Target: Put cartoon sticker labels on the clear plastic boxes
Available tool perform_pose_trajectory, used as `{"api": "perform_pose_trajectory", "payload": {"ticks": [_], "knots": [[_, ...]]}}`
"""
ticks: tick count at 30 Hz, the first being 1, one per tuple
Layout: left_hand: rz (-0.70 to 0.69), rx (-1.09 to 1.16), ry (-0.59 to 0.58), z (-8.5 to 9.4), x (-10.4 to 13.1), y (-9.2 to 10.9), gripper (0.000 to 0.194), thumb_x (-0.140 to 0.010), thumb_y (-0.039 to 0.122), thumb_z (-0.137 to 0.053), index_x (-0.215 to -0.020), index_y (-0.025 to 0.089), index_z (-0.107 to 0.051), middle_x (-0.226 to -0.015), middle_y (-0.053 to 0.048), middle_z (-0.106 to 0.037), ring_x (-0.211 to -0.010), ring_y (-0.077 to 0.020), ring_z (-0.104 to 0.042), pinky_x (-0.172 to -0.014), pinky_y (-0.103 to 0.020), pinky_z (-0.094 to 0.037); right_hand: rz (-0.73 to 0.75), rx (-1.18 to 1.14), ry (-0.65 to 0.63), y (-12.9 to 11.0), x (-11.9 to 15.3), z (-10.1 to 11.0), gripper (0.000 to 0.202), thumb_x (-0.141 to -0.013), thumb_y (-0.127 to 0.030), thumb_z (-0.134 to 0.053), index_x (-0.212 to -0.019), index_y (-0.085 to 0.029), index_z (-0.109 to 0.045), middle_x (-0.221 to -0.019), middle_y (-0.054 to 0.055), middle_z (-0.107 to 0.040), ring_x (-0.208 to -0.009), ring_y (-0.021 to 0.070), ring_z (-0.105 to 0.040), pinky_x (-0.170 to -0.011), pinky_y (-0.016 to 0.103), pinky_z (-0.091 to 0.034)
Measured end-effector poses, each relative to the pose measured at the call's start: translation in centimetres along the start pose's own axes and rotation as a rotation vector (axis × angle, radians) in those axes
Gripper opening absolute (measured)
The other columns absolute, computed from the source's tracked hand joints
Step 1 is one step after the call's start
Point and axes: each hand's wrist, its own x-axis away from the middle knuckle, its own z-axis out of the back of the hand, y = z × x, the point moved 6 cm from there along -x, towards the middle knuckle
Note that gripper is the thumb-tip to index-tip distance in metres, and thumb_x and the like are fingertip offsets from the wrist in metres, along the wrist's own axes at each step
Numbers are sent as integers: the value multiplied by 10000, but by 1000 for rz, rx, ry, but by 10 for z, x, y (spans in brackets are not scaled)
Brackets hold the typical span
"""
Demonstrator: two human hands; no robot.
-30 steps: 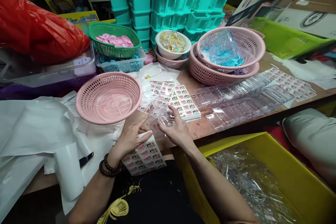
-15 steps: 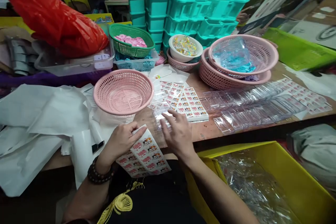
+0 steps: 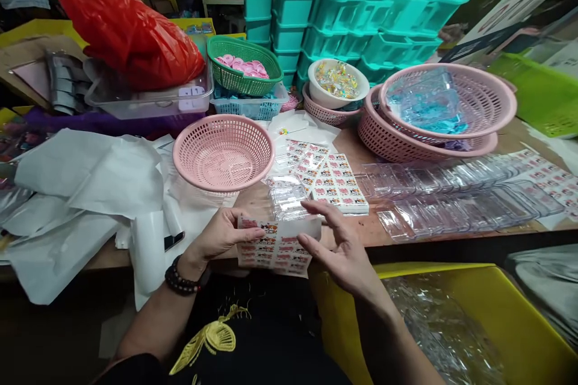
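Note:
My left hand (image 3: 223,233) is closed on a sheet of stickers (image 3: 275,248) printed with cat pictures, its thumb on the front near the upper left corner. A blank white patch shows at the sheet's upper right. My right hand (image 3: 345,246) is at the sheet's right edge, with thumb and fingers apart around that corner; whether a fingertip touches the sheet I cannot tell. Just behind the sheet lies a clear plastic case (image 3: 288,197) on the table. Beside it is a stack of similar sticker sheets (image 3: 341,183).
Rows of clear plastic cases (image 3: 456,210) lie at right. A pink basket (image 3: 223,153) stands left of centre, near white backing paper (image 3: 94,171). Stacked pink baskets (image 3: 433,153), a white bowl (image 3: 338,99) and teal bins (image 3: 293,6) are behind. A yellow bin (image 3: 510,301) is below right.
My left hand has raised the sticker sheet and turned it more level. My right hand has moved from the clear case to the sheet's right edge. The camera view has shifted slightly.

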Motion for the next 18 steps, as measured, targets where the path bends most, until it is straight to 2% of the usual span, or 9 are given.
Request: {"api": "perform_pose_trajectory", "payload": {"ticks": [2,3,5,8,10,13,15,18], "knots": [[0,-51,-34,-10,-1,0,340,-616,417,-888,-706,136,-720,-671,-22,-728,-592,-136,-648,-603,-269,-549,81,144,-18,-12,-4,3,211,-817,-390,-708,-981,-257,-720,-1076,72,-657,-1035,246,-597,-925,402,-472],[-3,-74,-56,-15,-2,0,330,-635,423,-875,-736,138,-742,-691,-29,-739,-608,-145,-659,-619,-281,-560,67,153,-63,-14,-6,2,163,-834,-396,-685,-877,-243,-722,-969,62,-664,-961,233,-601,-883,385,-474],[-30,-102,-89,-22,-4,1,342,-665,450,-855,-792,144,-770,-743,-50,-759,-666,-174,-691,-664,-309,-584,-57,54,-177,-9,-9,-6,245,-838,-439,-674,-736,-217,-683,-778,32,-636,-783,191,-575,-753,334,-465],[-129,-137,-143,-29,-5,2,363,-713,484,-829,-842,147,-790,-824,-86,-773,-764,-204,-717,-727,-324,-593,-311,-238,-315,8,-10,-20,373,-727,-543,-754,-679,-196,-627,-643,-14,-565,-611,129,-481,-592,268,-382],[-205,-151,-199,-32,-6,1,347,-740,482,-819,-834,149,-795,-820,-89,-766,-757,-192,-712,-721,-303,-586,-429,-379,-396,19,-9,-30,434,-645,-572,-803,-643,-189,-597,-587,-40,-515,-542,95,-411,-537,245,-315],[-244,-138,-251,-33,-9,-2,323,-719,458,-847,-798,150,-794,-774,-75,-755,-703,-167,-699,-680,-268,-573,-542,-439,-524,33,-6,-41,459,-597,-570,-828,-630,-180,-590,-550,-52,-489,-495,74,-358,-507,239,-267],[-232,-129,-250,-33,-12,-5,325,-694,450,-867,-775,145,-792,-754,-72,-758,-683,-162,-697,-659,-253,-569,-513,-409,-524,35,-6,-41,429,-624,-548,-823,-686,-178,-614,-590,-40,-519,-521,87,-397,-527,244,-307],[-205,-109,-227,-31,-15,-9,315,-725,442,-849,-813,144,-796,-768,-72,-777,-688,-160,-712,-664,-241,-573,-217,-196,-283,22,-10,-25,266,-764,-446,-753,-793,-196,-666,-813,15,-596,-757,152,-542,-723,299,-435]]}}
